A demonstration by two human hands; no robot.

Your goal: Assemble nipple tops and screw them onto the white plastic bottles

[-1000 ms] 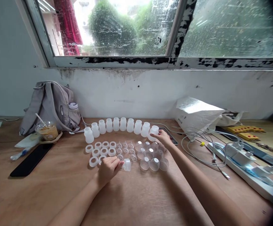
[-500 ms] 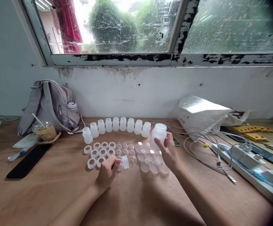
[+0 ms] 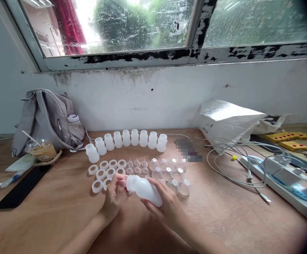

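My right hand [image 3: 166,203] wraps around the body of a frosted white baby bottle [image 3: 147,191], tilted with its mouth toward the left. At that mouth, my left hand [image 3: 112,197] pinches a translucent ribbed screw collar [image 3: 128,183], mostly hidden by the fingers. Whether the collar is threaded onto the neck I cannot tell. Just behind my hands lie several white screw rings [image 3: 101,174], clear nipples [image 3: 137,164] and transparent dome caps [image 3: 184,189], set out in rows. Farther back, several matching bottles [image 3: 126,138] stand upright in a curved line.
On the left are a grey backpack [image 3: 44,120], an iced drink cup [image 3: 43,151] and a black phone-like slab [image 3: 23,187]. To the right lie a white bag [image 3: 222,123], tangled cables [image 3: 217,176] and a power strip [image 3: 277,190]. A blurred-out patch [image 3: 189,150] sits behind the caps.
My right hand has brought the bottle down and leftward, tipping it from upright until its mouth meets the collar in my left hand. The view has shifted slightly.
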